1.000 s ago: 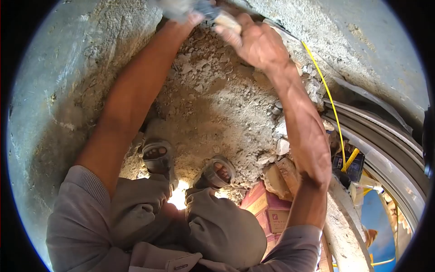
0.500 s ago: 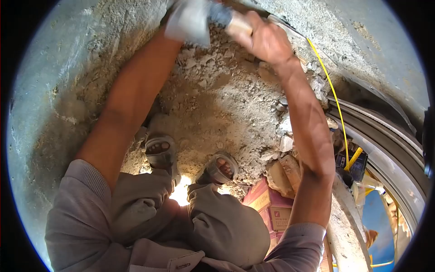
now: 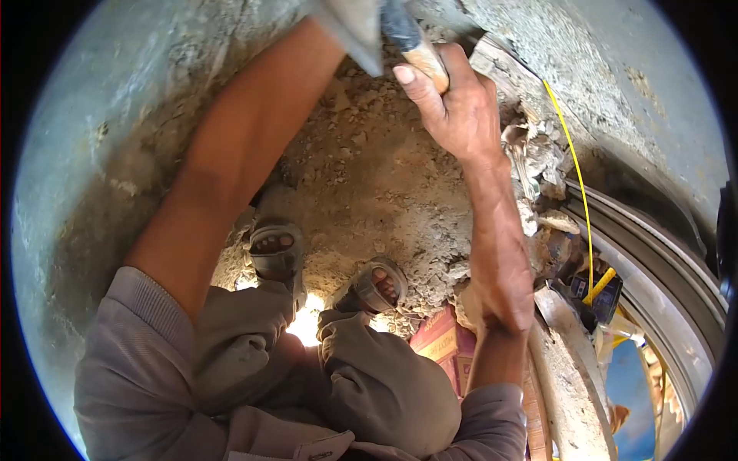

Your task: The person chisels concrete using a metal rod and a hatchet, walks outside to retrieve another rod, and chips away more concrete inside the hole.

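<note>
Handle (image 3: pixel 428 67) and right hand (image 3: pixel 469 115), seen from the head camera, have come down toward me over the last second, and the grey blade (image 3: pixel 357 34) now overlaps the far end of my left forearm (image 3: pixel 238 131). To me that shift suggests the tool is being worked rather than held at rest. It lies up and to the left of my right hand, running out past the top edge; it may be a trowel, but the blade is cut off, so I won't swear to it.

My right fingers are curled round the wooden end, thumb out along its near side, forearm reaching almost straight ahead from the elbow. My left arm stretches forward and inward, but the left hand is out of sight, so I cannot tell whether it is spread or closed. Rubble (image 3: pixel 377 177) covers the floor nearer me than my right hand; a yellow cord (image 3: pixel 570 146) runs to the right of that hand, apart from it.
</note>
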Tool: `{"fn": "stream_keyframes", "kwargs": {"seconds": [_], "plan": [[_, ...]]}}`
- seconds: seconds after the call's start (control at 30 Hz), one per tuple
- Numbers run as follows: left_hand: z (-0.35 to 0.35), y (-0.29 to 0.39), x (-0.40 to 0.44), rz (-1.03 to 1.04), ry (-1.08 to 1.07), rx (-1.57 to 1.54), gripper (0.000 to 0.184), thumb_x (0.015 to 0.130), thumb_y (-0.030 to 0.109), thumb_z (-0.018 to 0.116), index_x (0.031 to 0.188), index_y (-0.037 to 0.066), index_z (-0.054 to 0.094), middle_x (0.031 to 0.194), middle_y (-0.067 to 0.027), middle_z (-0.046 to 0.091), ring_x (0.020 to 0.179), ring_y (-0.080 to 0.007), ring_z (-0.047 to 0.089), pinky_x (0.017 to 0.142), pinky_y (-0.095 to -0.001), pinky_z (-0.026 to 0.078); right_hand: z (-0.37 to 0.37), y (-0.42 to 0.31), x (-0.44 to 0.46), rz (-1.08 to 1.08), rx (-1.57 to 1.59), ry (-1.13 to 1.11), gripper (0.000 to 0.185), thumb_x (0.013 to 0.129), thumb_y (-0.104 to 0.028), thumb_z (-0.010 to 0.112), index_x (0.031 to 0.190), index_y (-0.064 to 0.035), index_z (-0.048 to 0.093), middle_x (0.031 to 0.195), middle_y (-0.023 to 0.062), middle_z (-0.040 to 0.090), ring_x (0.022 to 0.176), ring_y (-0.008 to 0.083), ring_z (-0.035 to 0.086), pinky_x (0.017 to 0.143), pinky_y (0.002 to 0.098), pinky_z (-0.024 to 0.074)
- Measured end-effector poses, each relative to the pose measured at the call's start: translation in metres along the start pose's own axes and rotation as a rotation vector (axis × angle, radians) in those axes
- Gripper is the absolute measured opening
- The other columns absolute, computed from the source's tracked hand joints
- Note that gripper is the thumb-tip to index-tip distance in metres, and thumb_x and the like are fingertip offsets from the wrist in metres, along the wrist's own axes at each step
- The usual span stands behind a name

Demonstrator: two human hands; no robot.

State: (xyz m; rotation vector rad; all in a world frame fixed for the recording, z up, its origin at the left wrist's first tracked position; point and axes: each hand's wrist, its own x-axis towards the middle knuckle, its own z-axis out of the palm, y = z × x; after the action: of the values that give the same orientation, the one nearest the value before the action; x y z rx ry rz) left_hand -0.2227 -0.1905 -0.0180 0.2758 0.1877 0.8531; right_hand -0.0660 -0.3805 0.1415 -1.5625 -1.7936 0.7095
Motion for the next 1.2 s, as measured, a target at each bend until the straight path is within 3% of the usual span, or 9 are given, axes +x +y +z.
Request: {"fn": "stream_keyframes", "kwargs": {"seconds": [0.23, 0.33, 0.4, 0.5, 0.63, 0.9, 1.0, 1.03, 1.2], "plan": [[0.048, -0.026, -0.003, 0.09, 0.658, 0.141, 0.03, 0.095, 0.024, 0.036, 0.109, 0.002, 0.05, 0.108, -0.0098, 0.048, 0.081, -0.0185, 0.047, 0.066, -0.0333, 0.041, 0.015, -0.039, -0.035, 0.121, 0.318, 0.01, 0.041, 0.084, -0.042, 0.062, 0.089, -0.0029, 0.052, 0.062, 0.0158, 0.059, 0.055, 0.0327, 0.063, 0.051, 0.0416, 0.0486], [0.06, -0.037, -0.007, 0.104, 0.772, 0.204, 0.028, 0.095, 0.023, 0.037, 0.106, 0.001, 0.051, 0.102, -0.009, 0.048, 0.077, -0.0179, 0.047, 0.064, -0.0326, 0.041, 0.002, -0.044, -0.055, 0.21, 0.267, -0.048, 0.038, 0.084, -0.039, 0.063, 0.091, -0.0032, 0.053, 0.061, 0.0143, 0.059, 0.055, 0.0329, 0.063, 0.05, 0.0406, 0.0487], [0.064, -0.038, -0.003, 0.104, 0.779, 0.206, 0.027, 0.095, 0.022, 0.037, 0.104, 0.001, 0.052, 0.098, -0.0085, 0.048, 0.075, -0.0175, 0.047, 0.063, -0.0321, 0.041, 0.001, -0.036, -0.07, 0.165, 0.256, -0.003, 0.036, 0.085, -0.038, 0.062, 0.093, -0.0037, 0.053, 0.062, 0.012, 0.06, 0.056, 0.0271, 0.063, 0.049, 0.038, 0.0483], [0.06, -0.024, 0.007, 0.083, 0.718, 0.154, 0.026, 0.094, 0.022, 0.038, 0.101, 0.001, 0.053, 0.092, -0.0078, 0.049, 0.071, -0.0168, 0.047, 0.06, -0.0314, 0.041, 0.0, -0.032, -0.087, 0.321, 0.377, 0.016, 0.04, 0.088, -0.041, 0.057, 0.095, -0.0026, 0.054, 0.062, 0.0073, 0.057, 0.058, 0.0141, 0.059, 0.052, 0.0319, 0.0468], [0.06, -0.015, 0.01, 0.062, 0.717, 0.114, 0.025, 0.093, 0.02, 0.039, 0.097, 0.0, 0.054, 0.084, -0.0068, 0.05, 0.067, -0.016, 0.047, 0.057, -0.0304, 0.041, 0.01, -0.022, -0.094, 0.443, 0.528, 0.083, 0.042, 0.088, -0.043, 0.057, 0.098, -0.0022, 0.055, 0.06, 0.0039, 0.052, 0.056, 0.0115, 0.05, 0.052, 0.0286, 0.0433], [0.059, -0.05, 0.009, 0.104, 0.886, 0.248, 0.024, 0.092, 0.018, 0.041, 0.089, -0.001, 0.056, 0.068, -0.0049, 0.051, 0.057, -0.0143, 0.046, 0.051, -0.0285, 0.041, -0.006, -0.035, -0.071, 0.364, 0.359, -0.009, 0.039, 0.087, -0.041, 0.059, 0.09, -0.0026, 0.055, 0.061, 0.0099, 0.058, 0.056, 0.0197, 0.059, 0.051, 0.0345, 0.0462], [0.064, -0.053, -0.02, 0.126, 0.575, 0.214, 0.025, 0.089, 0.018, 0.046, 0.095, -0.004, 0.054, 0.066, -0.0053, 0.056, 0.05, -0.0158, 0.045, 0.056, -0.0306, 0.039, -0.005, -0.031, -0.072, 0.356, 0.371, -0.035, 0.039, 0.087, -0.041, 0.059, 0.089, -0.0021, 0.054, 0.061, 0.0108, 0.058, 0.056, 0.021, 0.06, 0.052, 0.0351, 0.0462], [0.069, -0.054, -0.013, 0.095, 0.709, 0.28, 0.024, 0.09, 0.017, 0.043, 0.095, -0.003, 0.055, 0.068, -0.0055, 0.056, 0.05, -0.0152, 0.046, 0.051, -0.0305, 0.037, -0.006, -0.03, -0.073, 0.377, 0.372, -0.054, 0.039, 0.087, -0.04, 0.06, 0.089, -0.0021, 0.054, 0.061, 0.0112, 0.058, 0.056, 0.0226, 0.06, 0.052, 0.0358, 0.046], [0.084, -0.042, 0.011, 0.094, 0.837, 0.224, 0.023, 0.092, 0.018, 0.034, 0.087, 0.003, 0.052, 0.069, -0.0072, 0.054, 0.051, -0.0149, 0.045, 0.049, -0.0337, 0.043, -0.011, -0.028, -0.065, 0.369, 0.342, -0.034, 0.041, 0.086, -0.042, 0.06, 0.09, -0.0017, 0.054, 0.061, 0.0123, 0.057, 0.055, 0.0245, 0.06, 0.052, 0.0361, 0.046]]}}
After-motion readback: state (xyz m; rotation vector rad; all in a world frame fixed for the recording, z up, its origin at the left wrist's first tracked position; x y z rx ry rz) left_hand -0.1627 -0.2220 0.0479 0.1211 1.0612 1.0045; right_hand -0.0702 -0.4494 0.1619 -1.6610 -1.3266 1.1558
